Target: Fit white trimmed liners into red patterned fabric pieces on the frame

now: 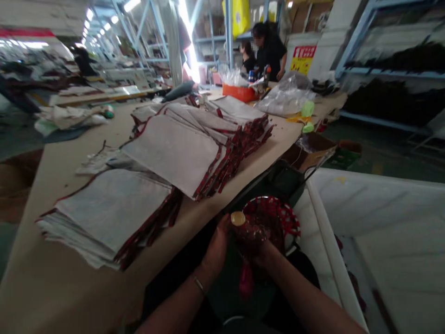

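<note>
My two hands are close together over my lap, below the table edge. My left hand (216, 248) is closed, its fingers mostly hidden, with a round pale yellow piece (238, 218) at its fingertips. My right hand (261, 250) is closed around dark red fabric (251, 230) speckled with light spots. Behind them a round basket (294, 220) with a red and white patterned rim holds more dark red material. A blurred pink item (245, 279) hangs beneath the hands.
Stacked light grey fabric panels (174, 146) with dark red edging cover much of the table (66, 297); another stack (104, 208) lies nearer. A white bin (323, 241) stands at my right. Farther back are an orange tray (238, 92), plastic bags (287, 97) and people (273, 53).
</note>
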`<state>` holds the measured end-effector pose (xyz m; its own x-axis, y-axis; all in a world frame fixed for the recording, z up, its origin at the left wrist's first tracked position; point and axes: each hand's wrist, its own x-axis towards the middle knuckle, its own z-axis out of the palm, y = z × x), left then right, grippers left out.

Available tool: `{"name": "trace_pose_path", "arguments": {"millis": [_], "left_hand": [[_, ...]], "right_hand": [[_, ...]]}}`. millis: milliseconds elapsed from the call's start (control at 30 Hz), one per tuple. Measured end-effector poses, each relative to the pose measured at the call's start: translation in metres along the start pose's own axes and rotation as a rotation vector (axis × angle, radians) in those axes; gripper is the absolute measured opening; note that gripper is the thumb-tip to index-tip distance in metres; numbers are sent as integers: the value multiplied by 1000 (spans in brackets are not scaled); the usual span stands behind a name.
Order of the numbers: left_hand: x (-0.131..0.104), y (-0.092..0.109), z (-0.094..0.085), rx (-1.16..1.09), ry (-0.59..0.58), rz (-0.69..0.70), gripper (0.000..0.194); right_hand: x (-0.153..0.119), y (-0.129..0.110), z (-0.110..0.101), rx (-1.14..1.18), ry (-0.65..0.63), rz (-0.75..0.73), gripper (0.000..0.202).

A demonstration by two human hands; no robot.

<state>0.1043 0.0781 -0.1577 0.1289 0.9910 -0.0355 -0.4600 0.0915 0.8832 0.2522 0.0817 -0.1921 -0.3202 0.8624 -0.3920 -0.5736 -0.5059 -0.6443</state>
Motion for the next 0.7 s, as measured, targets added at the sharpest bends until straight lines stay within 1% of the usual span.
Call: {"name": "trace_pose_path", "arguments": {"millis": [67, 100, 133, 233, 300, 333, 433, 500, 567, 633, 700], "left_hand": [[-8, 8, 2, 81, -30, 65, 70], [-9, 16, 7, 141, -51, 89, 68], [-7, 25, 13, 206, -64, 100, 61], [-2, 52, 33, 368, -31, 117, 26], [0, 66, 39, 436, -9, 168, 13], [1, 72, 39, 453, 14, 204, 10], [4, 87, 35, 439, 111, 308, 15], [8, 99, 34, 379, 146, 371, 12], [12, 110, 37, 299, 174, 435, 13], [14, 115, 37, 214, 245, 487, 15], [12, 108, 29, 161, 331, 475, 15]], "right_hand": [[0, 6, -4, 91, 34, 53, 26], [0, 4, -3, 120, 38, 62, 24], [0, 1, 0, 141, 35, 62, 22], [-5, -17, 13, 176, 16, 15, 18], [-11, -29, 21, 179, 8, -25, 16], [-14, -36, 25, 174, 0, -33, 16], [-24, -54, 40, 152, -39, -26, 19], [-28, -65, 51, 144, -72, -43, 18], [-28, -72, 58, 128, -56, -82, 18], [-24, -70, 55, 100, 11, -98, 17], [-16, -58, 41, 68, 98, -86, 15]]}}
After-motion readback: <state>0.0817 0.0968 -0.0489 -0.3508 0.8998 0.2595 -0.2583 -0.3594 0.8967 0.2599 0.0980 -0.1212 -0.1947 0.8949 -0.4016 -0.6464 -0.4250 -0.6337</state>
